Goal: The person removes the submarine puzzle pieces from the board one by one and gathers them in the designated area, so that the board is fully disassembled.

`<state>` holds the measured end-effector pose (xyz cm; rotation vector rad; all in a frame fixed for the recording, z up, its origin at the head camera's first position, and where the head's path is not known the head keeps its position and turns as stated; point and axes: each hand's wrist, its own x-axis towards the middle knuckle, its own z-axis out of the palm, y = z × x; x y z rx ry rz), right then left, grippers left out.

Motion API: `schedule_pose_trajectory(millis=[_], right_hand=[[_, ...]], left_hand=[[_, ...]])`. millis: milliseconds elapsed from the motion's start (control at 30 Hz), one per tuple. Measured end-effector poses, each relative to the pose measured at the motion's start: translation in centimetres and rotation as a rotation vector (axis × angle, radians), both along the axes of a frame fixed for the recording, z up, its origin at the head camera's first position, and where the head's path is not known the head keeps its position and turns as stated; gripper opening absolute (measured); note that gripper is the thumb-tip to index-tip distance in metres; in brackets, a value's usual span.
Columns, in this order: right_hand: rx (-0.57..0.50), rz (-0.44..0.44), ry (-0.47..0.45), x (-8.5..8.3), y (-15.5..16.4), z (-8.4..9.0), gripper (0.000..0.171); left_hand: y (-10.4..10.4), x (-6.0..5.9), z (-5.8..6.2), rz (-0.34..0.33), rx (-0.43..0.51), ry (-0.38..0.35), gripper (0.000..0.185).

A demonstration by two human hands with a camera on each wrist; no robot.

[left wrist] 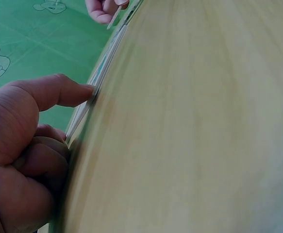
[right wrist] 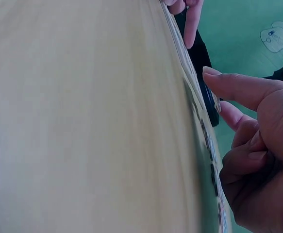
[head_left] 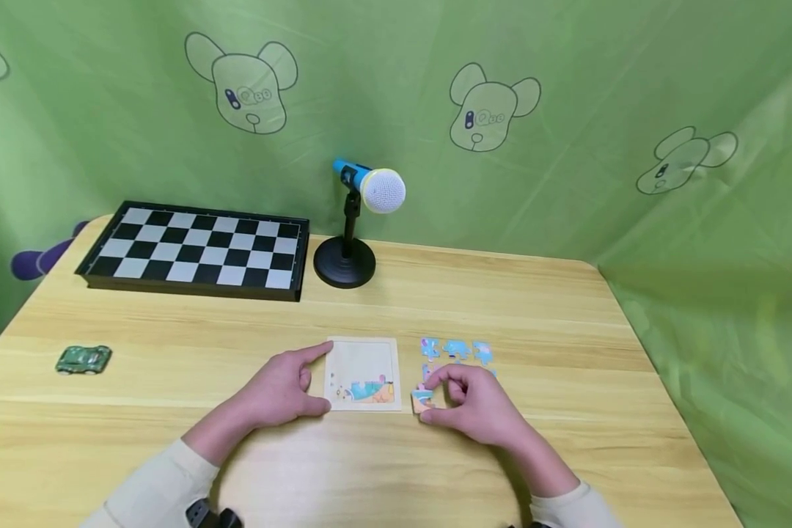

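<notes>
The left hand [head_left: 279,389] is resting on the wooden surface [head_left: 567,308] with its forefinger stretched out straight along the left edge of the puzzle tray [head_left: 363,359] and its thumb touching the tray's near left corner; the other fingers are lying loosely curled, and nothing is being gripped. The left wrist view is showing that forefinger tip pressing against the tray's thin edge. The tray is lying flat just right of this hand, with a few coloured pieces already sitting along its near side. Just right of the tray, the right hand [head_left: 475,403] is pinching a small puzzle piece [head_left: 423,400] between thumb and fingers, its fingers curling round it; the piece is sitting at the tray's near right corner, just beside the tray. Beyond this hand, loose blue pieces [head_left: 457,349] are lying in a row on the surface. Farther left, a small green toy car [head_left: 83,359] is sitting near the edge, a chessboard [head_left: 194,249] is lying at the back, and a microphone on a stand [head_left: 363,213] is standing beside it.
</notes>
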<state>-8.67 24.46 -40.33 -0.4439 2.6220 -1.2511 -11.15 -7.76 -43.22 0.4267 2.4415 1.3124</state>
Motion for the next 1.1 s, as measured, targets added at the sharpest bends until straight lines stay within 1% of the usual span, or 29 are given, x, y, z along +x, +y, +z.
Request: schedule_pose_trajectory(millis=[33,200,400,600,833,1000,1100], right_hand=[[0.006,-0.002,-0.003,-0.1,0.4,-0.4,0.033],[0.018,-0.012,-0.029,0.0,1.3,-1.0,0.034],[0.038,-0.023,-0.048,0.1,1.9,-1.2,0.034],[0.054,-0.024,-0.041,0.0,2.0,-1.5,0.033],[0.070,-0.060,-0.061,0.0,2.0,-1.5,0.035],[0.061,-0.060,-0.057,0.0,1.8,-1.4,0.037],[0.065,-0.044,-0.044,-0.3,1.3,-1.3,0.037]], left_hand=[[0.0,0.0,0.0,0.002,-0.001,-0.002,0.093],[0.0,0.0,0.0,0.003,0.004,-0.006,0.093],[0.0,0.0,0.1,0.005,0.010,-0.014,0.092],[0.0,0.0,0.1,0.003,0.014,-0.008,0.092],[0.0,0.0,0.1,0.009,-0.003,-0.019,0.092],[-0.1,0.0,0.1,0.008,-0.005,-0.017,0.093],[-0.1,-0.1,0.1,0.005,0.001,-0.011,0.092]])
